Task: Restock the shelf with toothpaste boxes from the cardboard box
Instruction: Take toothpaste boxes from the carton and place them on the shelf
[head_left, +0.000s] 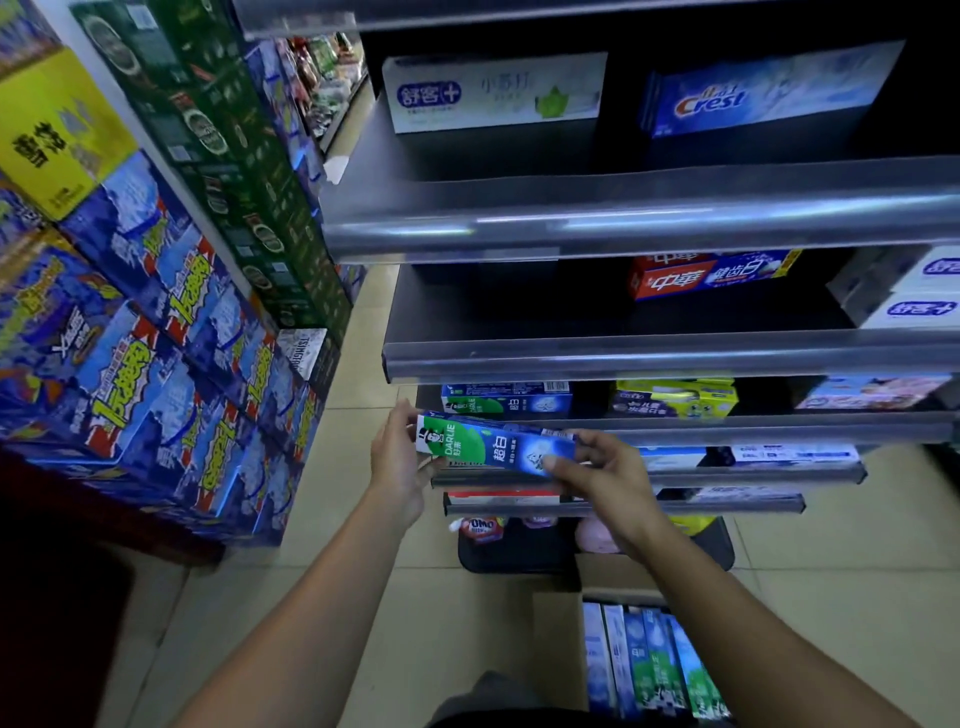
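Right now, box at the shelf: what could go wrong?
The Darlie box is held only at its ends by the left hand and right hand; it might slip.
The shelf slot looks low; it may catch the price rail above or shove the shelved box askew.
The open cardboard box sits on the floor close below: trip hazard.

We're seeing dim, bluish light; glare is streaking the shelf rail (571, 228), recesses are sinking into shadow, and the wide lens is bending and softening the edges.
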